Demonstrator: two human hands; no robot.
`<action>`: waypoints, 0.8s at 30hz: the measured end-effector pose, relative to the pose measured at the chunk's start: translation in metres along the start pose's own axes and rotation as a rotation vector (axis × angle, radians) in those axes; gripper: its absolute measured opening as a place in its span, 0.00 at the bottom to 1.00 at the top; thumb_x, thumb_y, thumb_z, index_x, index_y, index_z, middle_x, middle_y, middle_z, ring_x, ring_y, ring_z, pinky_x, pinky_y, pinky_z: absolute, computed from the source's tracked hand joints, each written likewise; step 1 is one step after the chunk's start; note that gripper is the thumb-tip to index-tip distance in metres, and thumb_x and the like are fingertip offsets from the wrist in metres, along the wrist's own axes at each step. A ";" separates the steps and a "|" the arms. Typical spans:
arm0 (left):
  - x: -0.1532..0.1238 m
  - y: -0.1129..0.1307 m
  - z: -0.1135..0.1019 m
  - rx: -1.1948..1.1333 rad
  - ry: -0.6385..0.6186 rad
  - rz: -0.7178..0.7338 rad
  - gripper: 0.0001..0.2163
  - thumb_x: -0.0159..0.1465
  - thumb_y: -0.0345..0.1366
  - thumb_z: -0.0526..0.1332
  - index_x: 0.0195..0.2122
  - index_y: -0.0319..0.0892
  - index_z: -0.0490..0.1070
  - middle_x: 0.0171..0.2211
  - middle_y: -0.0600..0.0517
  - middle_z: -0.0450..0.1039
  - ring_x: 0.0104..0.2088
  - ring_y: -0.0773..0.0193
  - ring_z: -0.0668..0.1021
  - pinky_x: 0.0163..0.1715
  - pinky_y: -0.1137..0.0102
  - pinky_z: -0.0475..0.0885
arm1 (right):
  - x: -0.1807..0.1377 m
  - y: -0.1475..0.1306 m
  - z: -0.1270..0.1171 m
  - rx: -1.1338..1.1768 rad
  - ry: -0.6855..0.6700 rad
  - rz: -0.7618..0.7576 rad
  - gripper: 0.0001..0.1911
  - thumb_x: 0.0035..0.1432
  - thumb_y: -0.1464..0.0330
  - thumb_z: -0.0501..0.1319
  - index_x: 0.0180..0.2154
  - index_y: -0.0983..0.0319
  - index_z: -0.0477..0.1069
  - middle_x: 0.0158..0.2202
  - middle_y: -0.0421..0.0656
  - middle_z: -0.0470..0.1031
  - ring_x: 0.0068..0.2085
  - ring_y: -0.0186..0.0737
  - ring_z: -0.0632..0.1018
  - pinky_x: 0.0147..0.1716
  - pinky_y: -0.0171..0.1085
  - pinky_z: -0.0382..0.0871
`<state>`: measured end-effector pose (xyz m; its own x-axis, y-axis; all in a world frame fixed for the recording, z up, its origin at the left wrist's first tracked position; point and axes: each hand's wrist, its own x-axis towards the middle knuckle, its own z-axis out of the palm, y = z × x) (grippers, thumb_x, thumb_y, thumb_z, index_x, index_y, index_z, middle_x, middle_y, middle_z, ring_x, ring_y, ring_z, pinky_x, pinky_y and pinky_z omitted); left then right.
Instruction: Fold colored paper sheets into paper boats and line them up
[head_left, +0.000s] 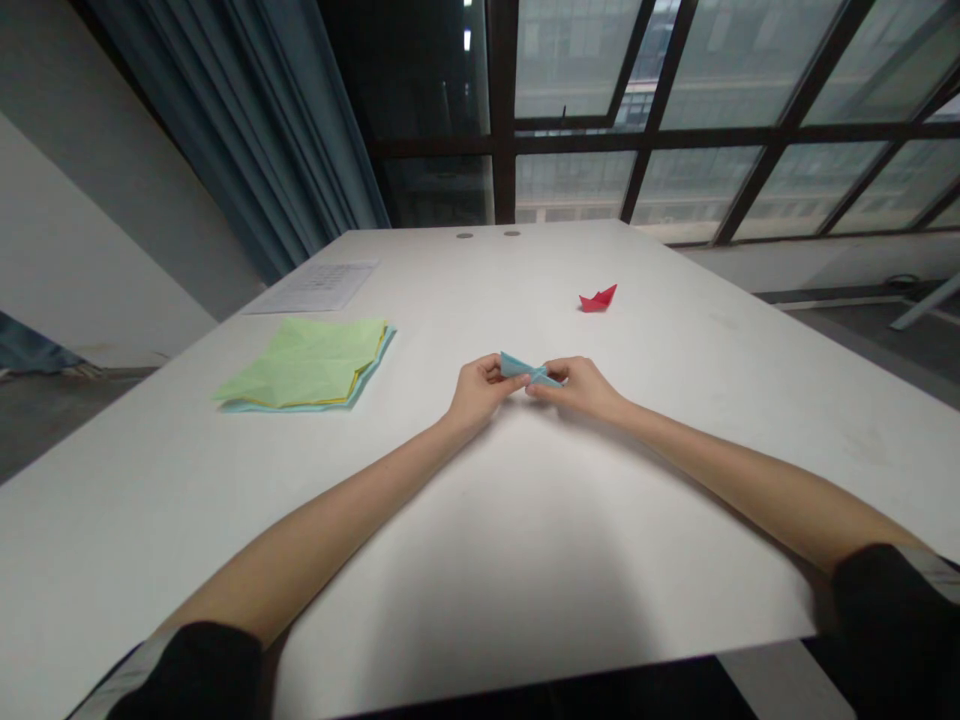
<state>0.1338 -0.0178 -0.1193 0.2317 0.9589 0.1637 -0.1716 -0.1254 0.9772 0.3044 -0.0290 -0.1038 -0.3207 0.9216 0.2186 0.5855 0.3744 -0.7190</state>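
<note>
A small piece of folded light-blue paper [517, 366] is pinched between both of my hands, around the middle of the table. My left hand [480, 388] grips its left part with thumb and fingers. On the other side, my right hand [581, 388] holds its right end, the thumb near the left thumb. The paper has pointed corners and a bunched centre; some of it is hidden behind the fingers. Farther back and to the right stands a red folded paper boat [598, 299], apart from both hands.
A stack of green, yellow and blue paper sheets [307, 362] lies on the left of the white table [480, 560]. Behind it is a printed sheet [319, 287]. Two round grommets sit near the far edge. A blue curtain [247, 110] and windows stand beyond.
</note>
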 end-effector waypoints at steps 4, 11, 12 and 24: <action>0.001 0.002 -0.002 0.020 0.029 -0.033 0.15 0.43 0.38 0.71 0.29 0.36 0.73 0.28 0.50 0.77 0.28 0.65 0.76 0.33 0.69 0.68 | 0.001 0.003 -0.002 0.006 -0.014 -0.036 0.17 0.49 0.56 0.60 0.23 0.64 0.70 0.19 0.36 0.62 0.23 0.30 0.62 0.25 0.33 0.54; 0.007 -0.004 -0.010 0.024 0.095 -0.023 0.15 0.48 0.43 0.68 0.27 0.36 0.72 0.24 0.50 0.75 0.26 0.67 0.75 0.30 0.72 0.66 | 0.005 0.014 -0.012 0.055 -0.057 0.010 0.17 0.48 0.57 0.61 0.29 0.65 0.74 0.22 0.39 0.70 0.25 0.33 0.68 0.26 0.32 0.57; 0.008 -0.005 -0.011 0.013 0.094 -0.031 0.15 0.48 0.44 0.68 0.27 0.35 0.72 0.24 0.49 0.75 0.26 0.67 0.75 0.31 0.72 0.66 | 0.005 0.015 -0.013 0.055 -0.057 0.007 0.16 0.48 0.57 0.61 0.28 0.65 0.74 0.22 0.39 0.71 0.25 0.33 0.69 0.26 0.32 0.58; 0.010 -0.007 -0.016 0.159 0.116 0.073 0.16 0.51 0.43 0.65 0.37 0.39 0.71 0.32 0.49 0.75 0.29 0.67 0.75 0.25 0.74 0.67 | 0.012 0.023 -0.027 -0.195 -0.174 -0.038 0.14 0.49 0.59 0.60 0.30 0.64 0.75 0.23 0.38 0.71 0.25 0.32 0.67 0.25 0.32 0.55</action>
<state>0.1221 -0.0028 -0.1270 0.1112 0.9675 0.2272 -0.0287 -0.2254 0.9739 0.3344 -0.0066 -0.0997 -0.4586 0.8812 0.1143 0.6975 0.4367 -0.5681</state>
